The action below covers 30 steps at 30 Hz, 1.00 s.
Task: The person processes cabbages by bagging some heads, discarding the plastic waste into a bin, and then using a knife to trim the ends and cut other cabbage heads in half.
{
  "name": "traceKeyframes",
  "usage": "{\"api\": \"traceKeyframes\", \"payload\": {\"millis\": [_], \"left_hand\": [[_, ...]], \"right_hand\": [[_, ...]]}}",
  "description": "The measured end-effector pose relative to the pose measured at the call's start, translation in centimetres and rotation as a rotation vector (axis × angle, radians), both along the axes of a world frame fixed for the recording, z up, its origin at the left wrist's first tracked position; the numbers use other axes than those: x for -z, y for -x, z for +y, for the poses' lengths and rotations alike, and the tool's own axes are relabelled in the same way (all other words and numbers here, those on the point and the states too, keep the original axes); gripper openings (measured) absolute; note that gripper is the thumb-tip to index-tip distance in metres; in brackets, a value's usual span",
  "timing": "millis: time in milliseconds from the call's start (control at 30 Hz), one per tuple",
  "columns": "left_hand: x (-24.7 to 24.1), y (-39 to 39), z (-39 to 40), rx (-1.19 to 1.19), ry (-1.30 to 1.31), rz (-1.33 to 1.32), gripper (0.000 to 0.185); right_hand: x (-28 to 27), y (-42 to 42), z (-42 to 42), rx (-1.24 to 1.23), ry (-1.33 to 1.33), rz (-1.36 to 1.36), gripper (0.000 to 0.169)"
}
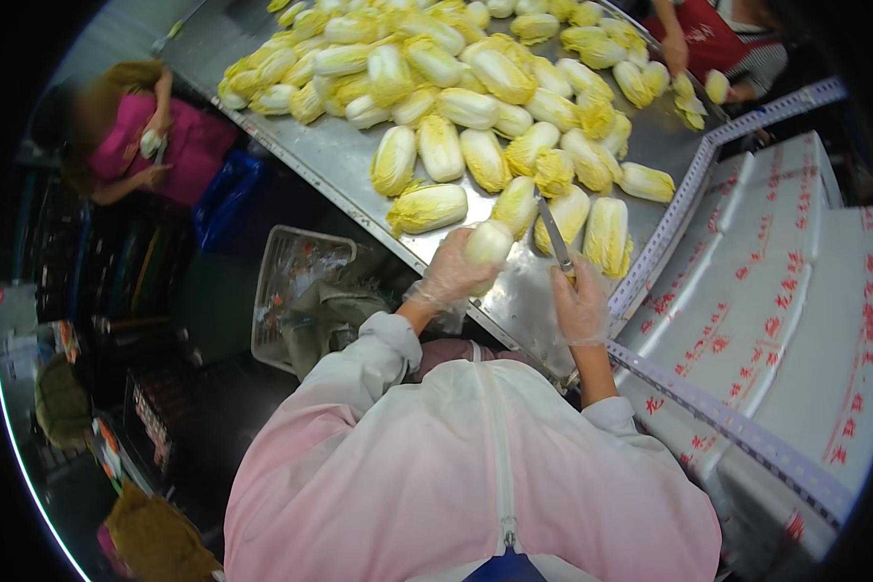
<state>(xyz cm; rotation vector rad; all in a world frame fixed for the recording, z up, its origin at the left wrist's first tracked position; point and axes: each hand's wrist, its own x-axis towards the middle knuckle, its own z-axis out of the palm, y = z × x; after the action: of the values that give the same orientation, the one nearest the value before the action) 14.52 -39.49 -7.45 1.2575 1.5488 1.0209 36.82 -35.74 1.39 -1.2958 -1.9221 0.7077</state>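
Observation:
My left hand [455, 270], in a clear plastic glove, grips a small napa cabbage [489, 244] above the near edge of the metal table [513, 309]. A knife [553, 227] is in my gloved right hand [580, 298], its blade pointing away from me over the table. Just beyond both hands lie several loose yellow-white napa cabbages, among them one near the left edge [428, 208] and one to the right of the knife [607, 236]. The blade's tip overlaps the cabbages behind it; whether it touches one I cannot tell.
A large heap of napa cabbages [422, 65] covers the far table. White boxes with red writing [742, 313] stand at right behind a perforated metal rail [706, 156]. A plastic crate [262, 313] is at lower left. Co-workers in a pink apron [167, 145] and a red apron [698, 40] handle cabbages.

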Motion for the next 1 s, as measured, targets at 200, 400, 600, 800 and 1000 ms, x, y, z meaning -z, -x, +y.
{"api": "traceKeyframes", "payload": {"millis": [200,400,600,800,1000], "left_hand": [[-5.3,3.3,-8.8,-0.229,0.0,-1.086,0.077],[-6.4,4.0,-15.0,-0.517,-0.025,-0.318,0.084],[-6.2,5.0,-21.2,-0.719,-0.049,0.037,0.075],[-5.7,5.2,-27.7,-0.851,0.021,0.14,0.069],[-4.2,5.1,-33.5,-0.887,0.075,0.021,0.067]], "right_hand": [[-1.4,5.8,-0.5,-0.449,0.027,-0.184,0.019],[-3.3,11.9,-4.5,-0.794,-0.006,-0.223,0.019],[-2.0,16.1,-7.7,-1.049,-0.01,-0.362,0.012],[0.5,19.3,-12.2,-1.225,-0.156,-0.382,0.017],[3.8,21.3,-16.8,-1.315,-0.079,-0.434,0.016]]}}
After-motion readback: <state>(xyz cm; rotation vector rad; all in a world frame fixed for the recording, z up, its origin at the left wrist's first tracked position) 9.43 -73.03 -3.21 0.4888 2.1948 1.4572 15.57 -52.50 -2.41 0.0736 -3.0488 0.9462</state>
